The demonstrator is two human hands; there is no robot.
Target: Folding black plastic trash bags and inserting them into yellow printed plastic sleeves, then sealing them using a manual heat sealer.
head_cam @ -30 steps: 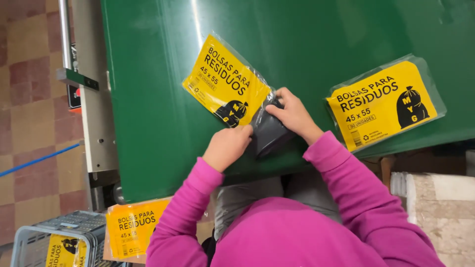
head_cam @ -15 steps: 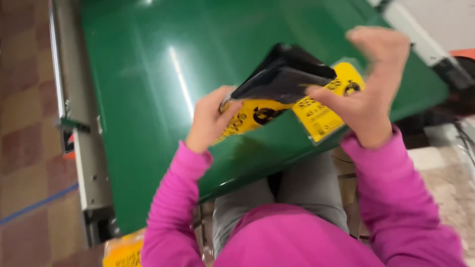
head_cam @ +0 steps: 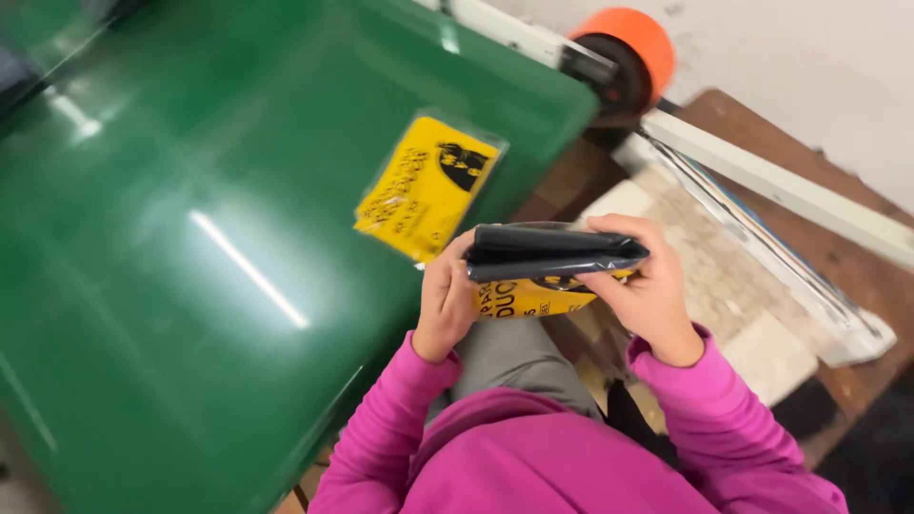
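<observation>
My left hand and my right hand together hold a clear packet with a yellow label and folded black bags inside. The packet is lifted off the table, above my lap, with its black side up. The left hand grips its left end, the right hand cups its right end and underside. A second yellow-labelled packet lies flat on the green table, just beyond my left hand. Both arms wear pink sleeves.
The green table's corner ends near the packets. An orange roller on a white frame stands at the back right. A white long bar and a patterned stone floor lie to the right.
The view has swung right. Both hands carried the packet off the table's edge and down toward my lap. The right hand, open above it before, now grips its right end.
</observation>
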